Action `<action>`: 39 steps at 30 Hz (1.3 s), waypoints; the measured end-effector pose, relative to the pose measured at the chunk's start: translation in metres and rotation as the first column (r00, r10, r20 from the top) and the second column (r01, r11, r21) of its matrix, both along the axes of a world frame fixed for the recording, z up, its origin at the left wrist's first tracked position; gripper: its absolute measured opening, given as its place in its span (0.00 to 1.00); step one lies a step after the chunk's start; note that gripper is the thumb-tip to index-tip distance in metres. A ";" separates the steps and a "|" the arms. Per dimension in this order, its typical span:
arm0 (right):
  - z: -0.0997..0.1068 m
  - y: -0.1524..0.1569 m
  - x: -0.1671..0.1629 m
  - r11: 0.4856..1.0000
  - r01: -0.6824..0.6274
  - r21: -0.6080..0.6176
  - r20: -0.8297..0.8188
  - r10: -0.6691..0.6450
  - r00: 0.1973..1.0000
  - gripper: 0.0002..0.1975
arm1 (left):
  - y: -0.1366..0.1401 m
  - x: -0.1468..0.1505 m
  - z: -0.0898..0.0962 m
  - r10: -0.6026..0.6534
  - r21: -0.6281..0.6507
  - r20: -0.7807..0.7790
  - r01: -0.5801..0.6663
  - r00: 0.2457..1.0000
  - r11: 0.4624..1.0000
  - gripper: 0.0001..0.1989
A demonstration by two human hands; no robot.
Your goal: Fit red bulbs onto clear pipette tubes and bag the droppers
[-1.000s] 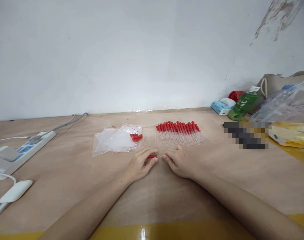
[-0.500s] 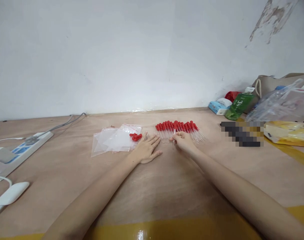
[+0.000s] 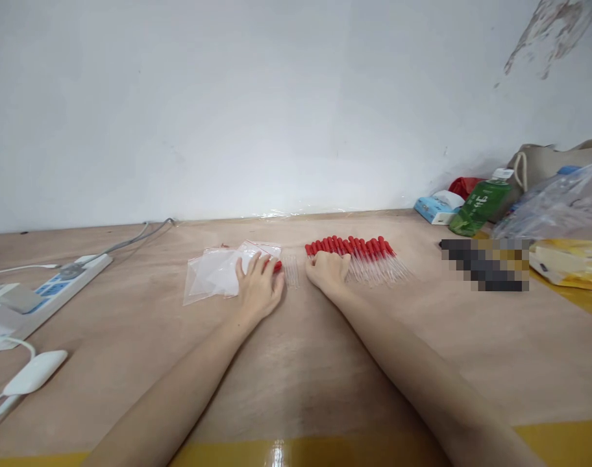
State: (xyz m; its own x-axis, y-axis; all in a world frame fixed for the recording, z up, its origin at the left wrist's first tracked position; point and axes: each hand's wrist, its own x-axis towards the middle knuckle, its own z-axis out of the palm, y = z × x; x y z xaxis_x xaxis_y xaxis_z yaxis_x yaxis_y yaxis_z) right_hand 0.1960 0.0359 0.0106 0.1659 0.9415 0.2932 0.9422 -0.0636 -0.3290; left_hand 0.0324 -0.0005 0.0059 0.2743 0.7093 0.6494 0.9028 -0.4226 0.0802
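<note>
Glass droppers with red rubber bulbs [image 3: 371, 250] lie side by side in a row, bulbs away from me. My right hand [image 3: 328, 269] is curled over the left end of that row; its fingertips and anything in them are hidden. To its left lie several bare glass tubes [image 3: 292, 271] without bulbs. My left hand [image 3: 258, 285] rests with fingers spread over the edge of the clear zip bags [image 3: 211, 272]. Loose red bulbs [image 3: 277, 266] show partly between its index finger and thumb, the others hidden beneath it.
A white power strip [image 3: 57, 292] with cables and a white adapter [image 3: 37, 373] lie at the left. On the right stand a tissue pack [image 3: 435, 211], a green bottle [image 3: 481, 204] and plastic bags [image 3: 559, 201]. A blurred dark object [image 3: 485, 266] lies before them.
My right hand has moved left along the row; the dropper it held no longer shows in its fingers. My left hand has shifted left onto the bulbs, uncovering the bare tubes.
</note>
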 end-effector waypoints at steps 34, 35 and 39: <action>0.009 0.003 -0.034 0.982 -0.112 -0.151 -0.016 0.111 0.994 0.15 | 0.029 -0.014 -0.008 0.024 -0.047 -0.245 -0.036 0.969 0.998 0.06; 0.012 0.001 -0.032 0.982 -0.116 -0.148 -0.032 0.112 0.993 0.16 | 0.029 -0.014 -0.007 0.021 -0.039 -0.237 -0.031 0.971 0.999 0.06; 0.022 -0.013 -0.006 0.985 -0.144 -0.098 -0.129 0.131 0.983 0.16 | 0.028 -0.014 -0.006 0.007 -0.010 -0.139 -0.008 0.990 1.000 0.05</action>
State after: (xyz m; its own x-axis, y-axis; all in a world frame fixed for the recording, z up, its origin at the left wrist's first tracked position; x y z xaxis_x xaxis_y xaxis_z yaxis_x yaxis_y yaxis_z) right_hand 0.1897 0.0228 0.0329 0.0613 0.9825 0.1759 0.8978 0.0227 -0.4398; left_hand 0.0186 0.0279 0.0002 0.3559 0.7183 0.5978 0.9087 -0.4153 -0.0420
